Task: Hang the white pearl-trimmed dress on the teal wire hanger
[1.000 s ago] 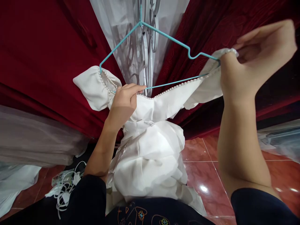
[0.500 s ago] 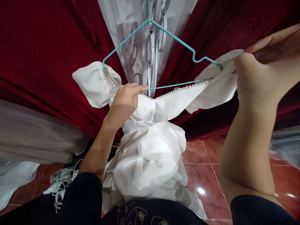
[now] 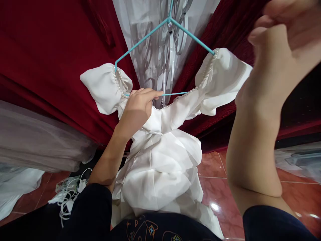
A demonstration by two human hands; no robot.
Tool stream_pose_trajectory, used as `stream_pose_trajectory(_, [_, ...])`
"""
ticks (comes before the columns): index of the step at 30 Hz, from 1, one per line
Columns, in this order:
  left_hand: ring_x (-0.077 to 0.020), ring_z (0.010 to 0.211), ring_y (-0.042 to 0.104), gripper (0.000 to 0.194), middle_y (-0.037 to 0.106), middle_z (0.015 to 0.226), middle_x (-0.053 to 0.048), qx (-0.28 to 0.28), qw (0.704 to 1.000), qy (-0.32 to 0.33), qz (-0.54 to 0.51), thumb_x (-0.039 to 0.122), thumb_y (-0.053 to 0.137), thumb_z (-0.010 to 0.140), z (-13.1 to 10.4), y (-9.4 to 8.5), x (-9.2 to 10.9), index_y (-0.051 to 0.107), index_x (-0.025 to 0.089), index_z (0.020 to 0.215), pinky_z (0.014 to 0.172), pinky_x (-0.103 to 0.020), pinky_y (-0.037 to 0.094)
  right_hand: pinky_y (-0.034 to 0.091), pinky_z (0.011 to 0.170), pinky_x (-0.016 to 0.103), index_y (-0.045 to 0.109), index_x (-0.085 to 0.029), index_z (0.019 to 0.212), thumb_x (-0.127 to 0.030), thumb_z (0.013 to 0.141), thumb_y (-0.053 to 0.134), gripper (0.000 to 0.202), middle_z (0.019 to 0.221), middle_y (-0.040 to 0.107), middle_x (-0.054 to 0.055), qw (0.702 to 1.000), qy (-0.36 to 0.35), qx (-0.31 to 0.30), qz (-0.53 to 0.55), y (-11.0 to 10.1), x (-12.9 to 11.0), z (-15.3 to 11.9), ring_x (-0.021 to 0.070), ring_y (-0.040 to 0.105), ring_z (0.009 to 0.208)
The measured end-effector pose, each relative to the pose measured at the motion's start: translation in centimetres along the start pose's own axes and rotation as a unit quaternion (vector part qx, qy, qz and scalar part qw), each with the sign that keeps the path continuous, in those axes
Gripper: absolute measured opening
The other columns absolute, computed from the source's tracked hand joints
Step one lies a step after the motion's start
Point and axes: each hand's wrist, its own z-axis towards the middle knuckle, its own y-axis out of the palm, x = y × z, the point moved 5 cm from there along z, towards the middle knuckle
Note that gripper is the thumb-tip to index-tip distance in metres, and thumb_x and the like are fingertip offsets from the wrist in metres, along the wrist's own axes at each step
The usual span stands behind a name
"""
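Note:
A white dress (image 3: 160, 167) with puffed sleeves and a pearl-trimmed neckline hangs on a teal hanger (image 3: 142, 42). Both sleeves sit at the hanger's two ends. My left hand (image 3: 140, 103) is closed at the neckline beside the left sleeve, its fingers round the hanger's lower bar and the dress edge. Up at the right, my right hand (image 3: 283, 40) is apart from the right sleeve (image 3: 225, 75), partly blurred, with its fingers curled loosely and nothing seen in them.
Dark red curtains (image 3: 62, 60) hang on both sides of a pale curtain with metal scrollwork. Grey tulle (image 3: 37, 137) hangs at the left. White cables (image 3: 67, 201) lie at the lower left, near red floor tiles (image 3: 215, 187).
My right hand has let go of the right sleeve and moved up. That sleeve, stretched out to the right before, now hangs over the hanger's right end. My left hand keeps its grip.

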Motion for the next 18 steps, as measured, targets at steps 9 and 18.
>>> stream_pose_trajectory(9, [-0.0217, 0.112, 0.069, 0.046, 0.076, 0.125, -0.003, 0.016, 0.997, 0.063, 0.034, 0.005, 0.046, 0.098, -0.3, 0.8, 0.1, 0.071, 0.024, 0.132, 0.101, -0.040, 0.048, 0.050, 0.096, 0.050, 0.068, -0.027, 0.121, -0.029, 0.095, 0.058, 0.028, 0.104, 0.074, 0.005, 0.919, -0.084, -0.331, -0.199, 4.7, 1.5, -9.7, 0.0252, 0.067, 0.099])
stream_pose_trajectory(18, [-0.0243, 0.099, 0.064, 0.037, 0.073, 0.085, -0.003, 0.321, 0.934, 0.088, 0.127, 0.025, 0.046, 0.108, -4.2, -1.0, -1.9, 0.068, 0.027, 0.079, 0.094, -0.049, 0.051, 0.041, 0.098, 0.048, 0.068, -0.029, 0.119, -0.026, 0.097, 0.053, 0.027, 0.100, 0.070, 0.004, 0.949, -0.086, -0.221, -0.208, 5.1, 3.5, -11.2, 0.0236, 0.059, 0.095])
